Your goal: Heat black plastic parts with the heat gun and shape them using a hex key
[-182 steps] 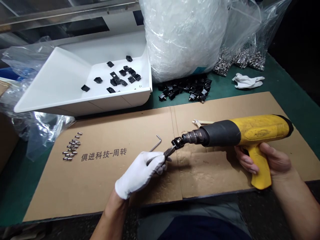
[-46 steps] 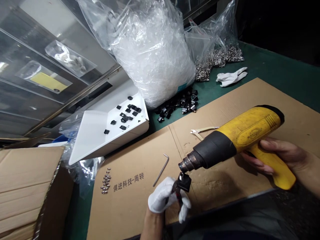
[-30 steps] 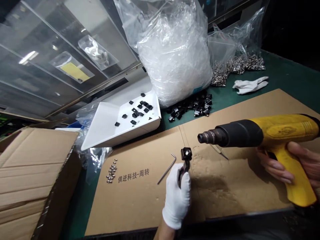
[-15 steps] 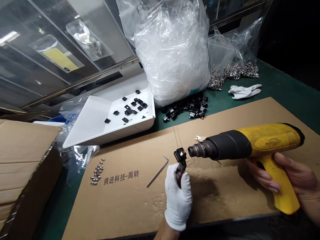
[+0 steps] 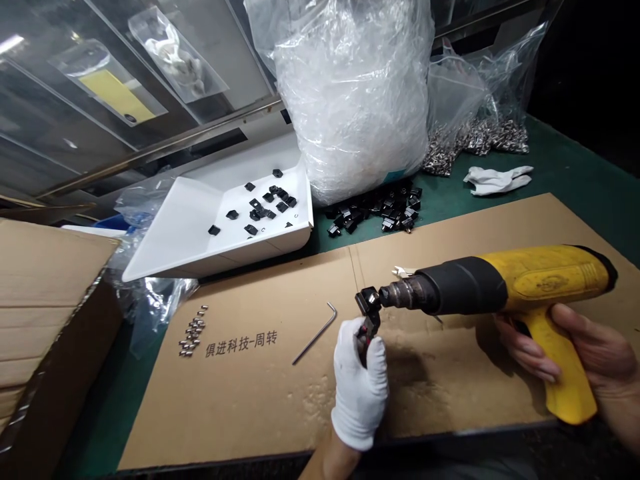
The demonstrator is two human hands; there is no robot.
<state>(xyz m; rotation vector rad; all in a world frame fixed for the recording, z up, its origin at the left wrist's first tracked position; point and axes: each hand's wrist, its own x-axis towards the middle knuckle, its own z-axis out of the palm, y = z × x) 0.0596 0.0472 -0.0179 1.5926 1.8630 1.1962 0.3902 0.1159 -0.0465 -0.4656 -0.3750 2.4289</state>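
Observation:
My left hand (image 5: 360,387), in a white glove, is closed around a dark tool (image 5: 369,328), perhaps pliers, whose handles are mostly hidden. At its tip sits a small black part (image 5: 368,300) with a shiny metal spot. My bare right hand (image 5: 560,353) grips the handle of a yellow heat gun (image 5: 545,277). The gun's metal nozzle points left, right beside the black part; whether they touch I cannot tell. Below them lies a cardboard sheet (image 5: 240,400). A hex key (image 5: 315,335) rests on it, left of my glove.
A white tray (image 5: 200,257) holds several black parts. More black parts (image 5: 395,210) lie beside a big plastic bag (image 5: 355,100). Small metal pins (image 5: 193,333) sit at the left, near a cardboard box (image 5: 50,320). A white glove (image 5: 497,180) and bags of metal pieces (image 5: 475,140) are at the back right.
My left hand has shifted slightly right with the tool, bringing the black part closer to the nozzle. The view has moved a little; the heat gun stays in my right hand.

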